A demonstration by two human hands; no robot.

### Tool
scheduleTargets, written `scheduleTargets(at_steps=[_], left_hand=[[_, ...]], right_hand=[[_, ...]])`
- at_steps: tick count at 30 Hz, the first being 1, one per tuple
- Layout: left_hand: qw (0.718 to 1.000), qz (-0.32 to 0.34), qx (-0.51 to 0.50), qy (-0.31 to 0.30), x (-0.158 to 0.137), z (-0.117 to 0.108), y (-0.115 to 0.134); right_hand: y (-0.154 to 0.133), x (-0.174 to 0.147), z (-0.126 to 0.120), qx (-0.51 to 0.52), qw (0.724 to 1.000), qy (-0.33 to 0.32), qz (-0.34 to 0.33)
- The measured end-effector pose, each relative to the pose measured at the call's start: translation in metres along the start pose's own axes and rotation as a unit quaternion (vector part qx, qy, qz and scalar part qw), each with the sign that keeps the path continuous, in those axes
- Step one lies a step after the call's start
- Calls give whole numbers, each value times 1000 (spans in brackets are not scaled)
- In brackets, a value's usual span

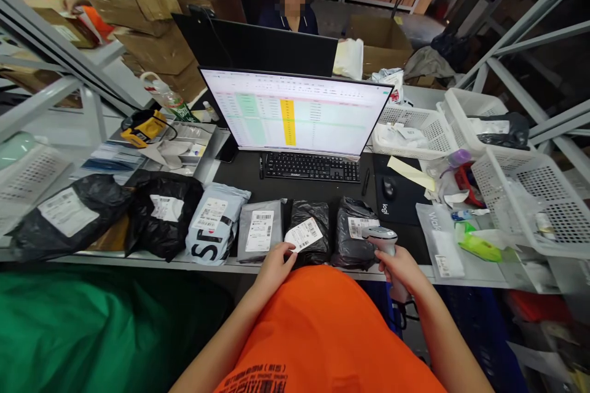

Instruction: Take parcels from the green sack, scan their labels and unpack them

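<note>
My right hand [402,267] is closed around the grip of a grey barcode scanner [381,238], its head aimed left toward the parcels at the near edge of the desk [249,178]. My left hand [275,265] rests with loosely curled fingers at the near edge of a small black parcel [310,230], fingertips touching the lower corner of its white label [303,234]; it grips nothing. Just right of that parcel lies another black parcel [353,236], right beside the scanner head. Left of it sits a grey parcel [259,230], then a light blue one [212,221], then two larger black bags [161,212]. Farther back stand a keyboard [312,167] and a lit monitor [295,112]. White baskets [530,196] fill the right side.
</note>
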State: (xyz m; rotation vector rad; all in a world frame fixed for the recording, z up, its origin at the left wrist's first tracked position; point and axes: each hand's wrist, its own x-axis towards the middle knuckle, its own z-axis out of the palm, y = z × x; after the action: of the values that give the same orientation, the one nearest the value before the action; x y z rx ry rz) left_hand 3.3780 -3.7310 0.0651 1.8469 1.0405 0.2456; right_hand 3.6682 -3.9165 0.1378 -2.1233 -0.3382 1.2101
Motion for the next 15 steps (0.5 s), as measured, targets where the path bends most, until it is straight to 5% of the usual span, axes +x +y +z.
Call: scheduleTargets(at_steps=[12,15], left_hand=[[1000,17,14,-14,-5,4,-9],[1000,17,14,-18,-7,3,-8]], right_hand=[[-5,-15,8,-20,1000,8,14],[-19,-22,24,-14,999,-38,-20]])
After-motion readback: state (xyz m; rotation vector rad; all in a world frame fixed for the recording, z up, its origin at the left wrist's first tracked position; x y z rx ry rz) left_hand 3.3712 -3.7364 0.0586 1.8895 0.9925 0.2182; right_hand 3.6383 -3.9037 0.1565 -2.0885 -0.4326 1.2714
